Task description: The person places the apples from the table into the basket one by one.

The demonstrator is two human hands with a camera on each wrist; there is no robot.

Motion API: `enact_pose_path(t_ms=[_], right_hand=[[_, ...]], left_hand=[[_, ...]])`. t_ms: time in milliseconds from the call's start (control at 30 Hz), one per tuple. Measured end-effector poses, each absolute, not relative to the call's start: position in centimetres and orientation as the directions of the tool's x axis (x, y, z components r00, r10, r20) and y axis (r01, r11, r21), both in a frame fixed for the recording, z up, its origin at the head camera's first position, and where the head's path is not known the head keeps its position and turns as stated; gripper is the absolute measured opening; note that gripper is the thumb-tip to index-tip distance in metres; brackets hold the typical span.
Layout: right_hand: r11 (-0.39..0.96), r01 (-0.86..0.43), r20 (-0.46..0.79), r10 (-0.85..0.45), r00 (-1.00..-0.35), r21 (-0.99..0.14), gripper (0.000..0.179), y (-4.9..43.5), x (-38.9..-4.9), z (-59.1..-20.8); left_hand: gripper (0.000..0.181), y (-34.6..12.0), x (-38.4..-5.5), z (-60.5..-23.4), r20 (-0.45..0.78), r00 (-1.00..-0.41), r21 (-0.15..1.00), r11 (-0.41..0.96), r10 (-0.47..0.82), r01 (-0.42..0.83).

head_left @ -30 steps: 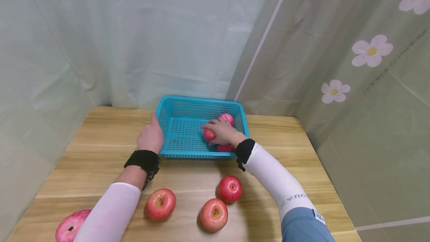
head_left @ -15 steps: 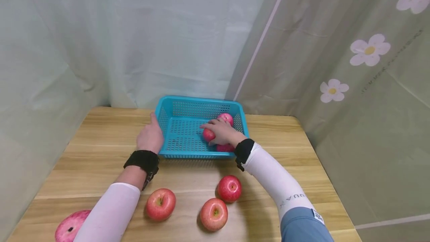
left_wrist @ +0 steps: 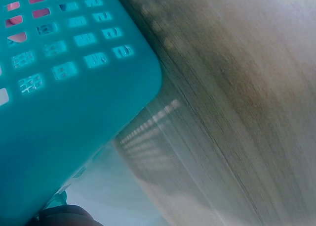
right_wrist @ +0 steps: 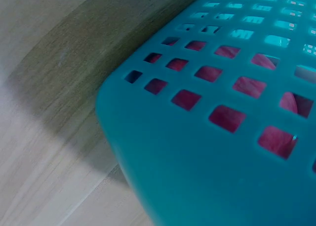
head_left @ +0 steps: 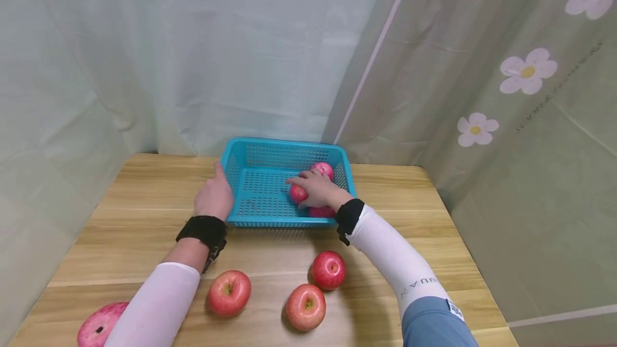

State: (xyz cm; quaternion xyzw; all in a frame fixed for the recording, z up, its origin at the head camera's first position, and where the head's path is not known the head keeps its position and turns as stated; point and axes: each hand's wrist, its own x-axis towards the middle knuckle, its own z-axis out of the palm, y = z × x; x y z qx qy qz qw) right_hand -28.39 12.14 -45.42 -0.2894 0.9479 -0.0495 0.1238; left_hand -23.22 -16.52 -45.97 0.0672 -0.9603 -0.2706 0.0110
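Note:
In the head view, a blue plastic basket (head_left: pixel 262 224) stands at the back of the table. My left hand (head_left: pixel 215 197) holds its left rim, one finger extended along the side; the other fingers are mostly hidden. Inside the basket's right part, my right hand (head_left: pixel 319 187) grips a red apple (head_left: pixel 298 193) from above. A pink apple (head_left: pixel 324 169) lies just behind that hand, and another apple (head_left: pixel 322 212) sits partly hidden in front of it. The left wrist view shows the basket's outer wall (left_wrist: pixel 98 107). Through the basket's holes in the right wrist view, red apple skin (right_wrist: pixel 229 118) is visible.
Nearer on the wooden table (head_left: pixel 144 218) lie a red apple (head_left: pixel 230 293), a paler apple (head_left: pixel 306 307) and a darker apple (head_left: pixel 329 270) almost touching it. A large pink fruit (head_left: pixel 98 326) is partly covered by the left sleeve. A curtain (head_left: pixel 260 58) hangs behind.

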Motion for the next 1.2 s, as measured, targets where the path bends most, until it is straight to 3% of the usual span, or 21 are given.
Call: enact_pose_path(t_ms=[867,1200], right_hand=[[0.799,-0.566,-0.191,-0.599,-0.778,-0.202,0.087,12.8,-28.2,-45.0],[0.773,-0.563,-0.141,-0.617,-0.774,-0.292,0.085,14.6,-26.8,-44.3]], left_hand=[[0.066,-16.6,-23.6,-46.3,-0.019,-0.99,0.521,0.844,-0.142,-0.131],[0.067,-16.6,-23.5,-46.2,-0.034,-0.99,0.516,0.846,-0.139,-0.137]])
